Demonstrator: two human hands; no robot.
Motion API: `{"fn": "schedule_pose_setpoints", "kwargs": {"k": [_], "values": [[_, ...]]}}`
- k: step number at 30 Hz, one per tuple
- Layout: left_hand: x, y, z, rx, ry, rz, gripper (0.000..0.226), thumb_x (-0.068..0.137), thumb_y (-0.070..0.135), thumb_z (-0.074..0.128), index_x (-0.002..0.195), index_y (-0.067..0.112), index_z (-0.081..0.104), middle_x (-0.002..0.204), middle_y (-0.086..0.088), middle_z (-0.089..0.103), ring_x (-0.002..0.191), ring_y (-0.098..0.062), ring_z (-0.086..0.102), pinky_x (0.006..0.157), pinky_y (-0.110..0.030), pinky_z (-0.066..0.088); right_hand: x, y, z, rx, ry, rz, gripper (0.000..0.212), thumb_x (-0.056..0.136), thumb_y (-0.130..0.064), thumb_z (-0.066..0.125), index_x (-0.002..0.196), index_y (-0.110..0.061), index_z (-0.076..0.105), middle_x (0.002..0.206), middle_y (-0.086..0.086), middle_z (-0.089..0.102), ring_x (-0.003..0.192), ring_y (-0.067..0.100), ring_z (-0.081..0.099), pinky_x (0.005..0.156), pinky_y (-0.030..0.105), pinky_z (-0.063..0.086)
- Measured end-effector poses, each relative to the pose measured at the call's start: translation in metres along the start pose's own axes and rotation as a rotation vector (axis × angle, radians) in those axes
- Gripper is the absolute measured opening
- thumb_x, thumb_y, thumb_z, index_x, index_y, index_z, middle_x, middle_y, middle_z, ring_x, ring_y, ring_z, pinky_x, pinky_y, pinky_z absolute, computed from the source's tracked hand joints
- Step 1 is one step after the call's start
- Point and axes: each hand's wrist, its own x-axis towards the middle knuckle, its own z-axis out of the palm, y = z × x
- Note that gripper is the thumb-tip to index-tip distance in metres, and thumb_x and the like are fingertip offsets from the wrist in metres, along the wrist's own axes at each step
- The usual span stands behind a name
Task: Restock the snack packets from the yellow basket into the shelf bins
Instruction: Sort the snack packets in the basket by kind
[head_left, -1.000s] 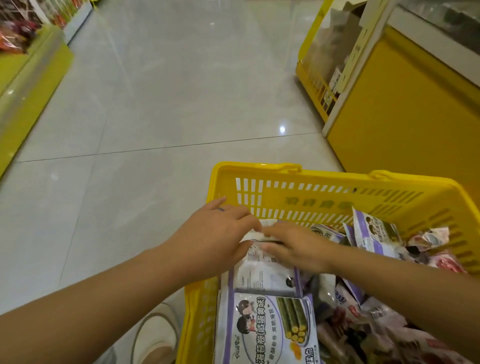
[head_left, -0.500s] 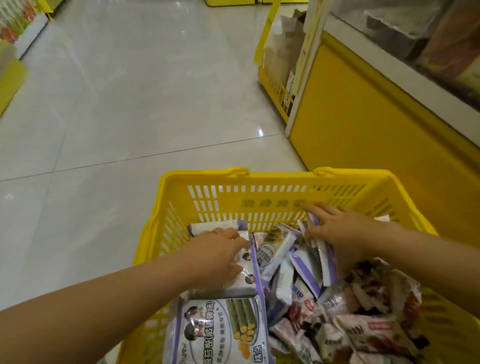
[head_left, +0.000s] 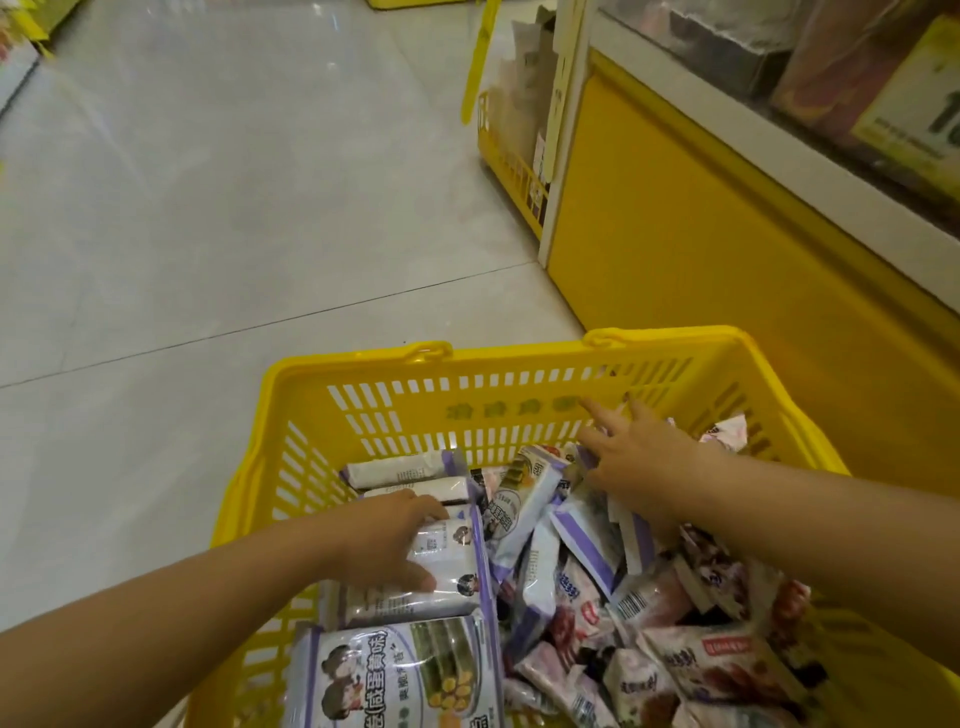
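I log: left grip (head_left: 384, 540) clasping purple-white packet (head_left: 452, 564) | right grip (head_left: 639, 467) splayed, empty | both inside yellow basket (head_left: 363, 410)

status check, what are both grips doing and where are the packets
Left grip holds a purple-white packet inside the yellow basket. Right grip open, fingers spread over loose packets. Nothing blocking the lift out.
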Motion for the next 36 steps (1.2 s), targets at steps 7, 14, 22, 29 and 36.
{"fn": "schedule_pose_setpoints", "kwargs": {"k": [7, 14, 22, 29, 36], "values": [[-0.004, -0.002, -0.002, -0.022, 0.014, 0.003, 0.077, 0.084, 0.049, 0.068, 0.147, 0.032, 0.028, 0.146, 0.007, 0.041, 0.124, -0.016, 0.047, 0.087, -0.021, 0.033, -0.006, 0.005, 0.004, 0.057, 0.097, -0.097, 0.068, 0.080, -0.042, 0.072, 0.139, -0.024, 0.043, 0.128, 0.008, 0.052, 0.116, 0.033, 0.041, 0.079, 0.038, 0.047], [-0.011, -0.005, 0.001, -0.009, 0.094, 0.028, 0.070, 0.086, 0.050, 0.064, 0.146, 0.033, 0.032, 0.145, 0.009, 0.040, 0.123, -0.011, 0.047, 0.093, -0.021, 0.036, -0.034, 0.029, -0.022, 0.118, 0.250, -0.010, 0.051, 0.078, -0.050, 0.066, 0.122, -0.026, 0.054, 0.115, -0.002, 0.048, 0.100, 0.020, 0.041, 0.069, 0.032, 0.046], [-0.040, -0.004, -0.034, -0.150, 0.724, 0.073, 0.031, 0.092, 0.033, 0.059, 0.123, 0.038, 0.055, 0.119, 0.019, 0.058, 0.103, 0.001, 0.055, 0.084, -0.025, 0.049, -0.075, 0.043, -0.077, 0.473, 0.743, 0.146, 0.047, 0.060, -0.071, 0.048, 0.085, -0.032, 0.047, 0.076, -0.013, 0.048, 0.059, 0.004, 0.045, 0.047, 0.028, 0.041], [-0.059, -0.008, -0.054, -0.270, 1.171, 0.063, 0.032, 0.087, 0.011, 0.059, 0.116, 0.025, 0.060, 0.102, 0.019, 0.058, 0.096, -0.006, 0.059, 0.077, -0.030, 0.045, 0.003, -0.047, -0.065, 1.694, 0.765, 0.002, 0.036, 0.076, -0.029, 0.079, 0.107, -0.025, 0.060, 0.099, -0.008, 0.069, 0.088, 0.003, 0.066, 0.078, 0.030, 0.058], [-0.071, -0.023, -0.041, -0.136, 1.069, 0.099, 0.024, 0.089, 0.012, 0.062, 0.107, 0.026, 0.067, 0.105, 0.013, 0.065, 0.093, -0.013, 0.062, 0.077, -0.034, 0.046, 0.065, -0.086, -0.047, 2.012, 0.381, -0.151, 0.018, 0.089, -0.038, 0.065, 0.105, -0.033, 0.065, 0.107, -0.007, 0.073, 0.095, 0.008, 0.070, 0.088, 0.032, 0.055]]}}
